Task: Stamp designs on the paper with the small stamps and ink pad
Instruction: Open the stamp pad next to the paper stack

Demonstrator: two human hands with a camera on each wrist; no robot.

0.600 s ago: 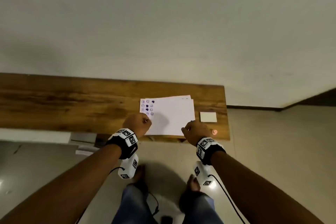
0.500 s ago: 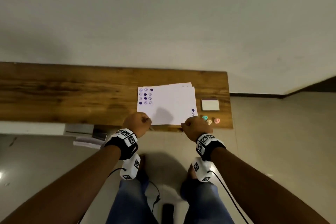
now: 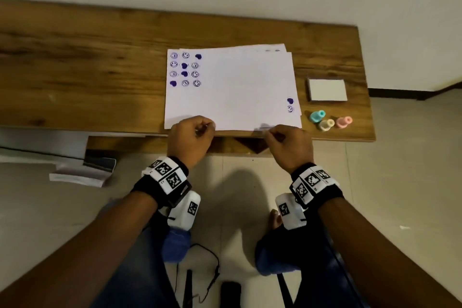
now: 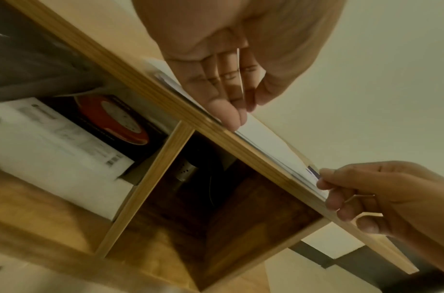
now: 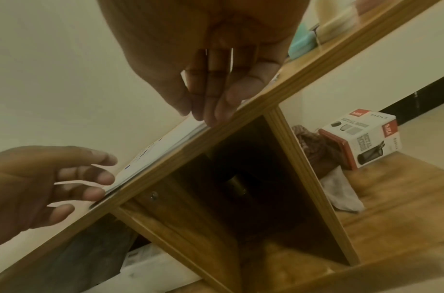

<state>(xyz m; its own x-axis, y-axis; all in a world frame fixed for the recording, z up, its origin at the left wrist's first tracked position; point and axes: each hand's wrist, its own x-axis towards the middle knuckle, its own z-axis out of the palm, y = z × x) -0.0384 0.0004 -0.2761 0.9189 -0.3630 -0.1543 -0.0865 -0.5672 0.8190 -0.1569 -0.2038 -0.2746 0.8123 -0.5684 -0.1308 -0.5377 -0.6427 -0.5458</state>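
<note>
At the near edge of the paper stack (image 3: 232, 87): left hand (image 3: 191, 136) and right hand (image 3: 290, 142), fingertips pinching the sheets' border, squaring them. Right of the stack: closed ink pad (image 3: 327, 89), three small stamps (image 3: 330, 121), all untouched. Next, probably: pick a stamp, open the pad.

Wooden table (image 3: 100, 62) carries paper stack (image 3: 240, 87), white ink pad (image 3: 327, 89), three small stamps (image 3: 326, 124) near right front corner.

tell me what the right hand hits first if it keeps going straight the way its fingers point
Probably nothing new: the right hand already touches the near edge of the paper. Going on, it would slide over that sheet; the stamps lie off to its right.
</note>
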